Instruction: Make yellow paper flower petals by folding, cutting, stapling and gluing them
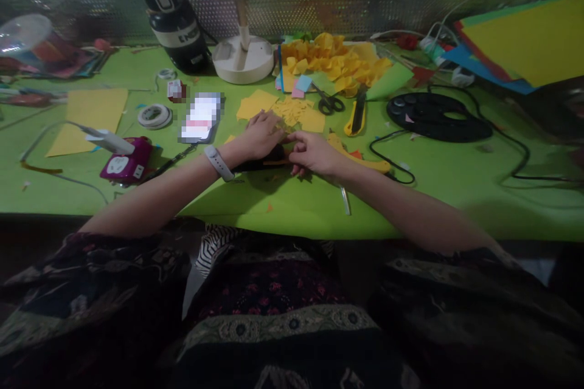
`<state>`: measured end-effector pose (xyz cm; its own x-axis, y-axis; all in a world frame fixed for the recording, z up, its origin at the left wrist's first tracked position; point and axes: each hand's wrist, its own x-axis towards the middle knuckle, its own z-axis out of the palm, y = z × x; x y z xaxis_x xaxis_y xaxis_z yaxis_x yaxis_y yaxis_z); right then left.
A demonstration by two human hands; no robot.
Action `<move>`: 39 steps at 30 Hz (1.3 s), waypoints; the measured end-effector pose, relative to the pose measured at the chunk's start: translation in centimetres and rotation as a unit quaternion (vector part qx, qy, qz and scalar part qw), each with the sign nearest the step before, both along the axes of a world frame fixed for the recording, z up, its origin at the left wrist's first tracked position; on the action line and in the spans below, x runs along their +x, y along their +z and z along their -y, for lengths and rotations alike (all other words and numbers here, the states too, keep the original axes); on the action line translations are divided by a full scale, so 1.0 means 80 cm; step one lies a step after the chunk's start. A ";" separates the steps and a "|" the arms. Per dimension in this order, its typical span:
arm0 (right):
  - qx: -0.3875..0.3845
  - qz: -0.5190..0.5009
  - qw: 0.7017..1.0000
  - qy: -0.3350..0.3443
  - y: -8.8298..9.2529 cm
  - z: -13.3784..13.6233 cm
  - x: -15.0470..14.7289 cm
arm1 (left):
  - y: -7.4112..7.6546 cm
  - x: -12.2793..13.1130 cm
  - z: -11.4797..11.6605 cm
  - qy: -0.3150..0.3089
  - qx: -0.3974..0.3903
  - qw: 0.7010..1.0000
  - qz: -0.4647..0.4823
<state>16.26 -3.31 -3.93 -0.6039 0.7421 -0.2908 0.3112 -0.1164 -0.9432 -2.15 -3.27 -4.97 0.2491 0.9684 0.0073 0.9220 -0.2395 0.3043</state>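
My left hand, with a pale watch band on its wrist, lies palm down over a dark object, fingers stretched forward. Most of that object is hidden. Just to the right, my right hand has its index finger reaching towards the left fingertips while the other fingers curl in; whatever it pinches is too small to make out. Yellow paper scraps lie right beyond the hands. A yellow-handled tool sits partly behind my right wrist, with a clear stick nearer the table edge.
Black scissors and a yellow box cutter lie past the scraps. Crumpled yellow paper pieces are heaped behind. Leftward are a phone, a tape roll and a purple plug adapter. A fan base and dark bottle stand at the back.
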 end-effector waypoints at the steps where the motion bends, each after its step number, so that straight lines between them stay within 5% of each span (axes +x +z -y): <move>1: 0.001 0.002 1.000 -0.001 0.000 0.000 0.000 | 0.000 0.000 0.000 0.002 -0.001 1.000 0.001; 39: -0.005 0.000 1.000 0.002 -0.001 -0.001 -0.001 | 0.002 0.006 0.000 0.008 -0.003 1.000 -0.013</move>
<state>16.16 -3.20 -4.01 -0.6062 0.7374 -0.2981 0.3125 -0.1239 -0.9418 -1.70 -3.26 -4.78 0.2332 0.9724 -0.0058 0.9336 -0.2223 0.2810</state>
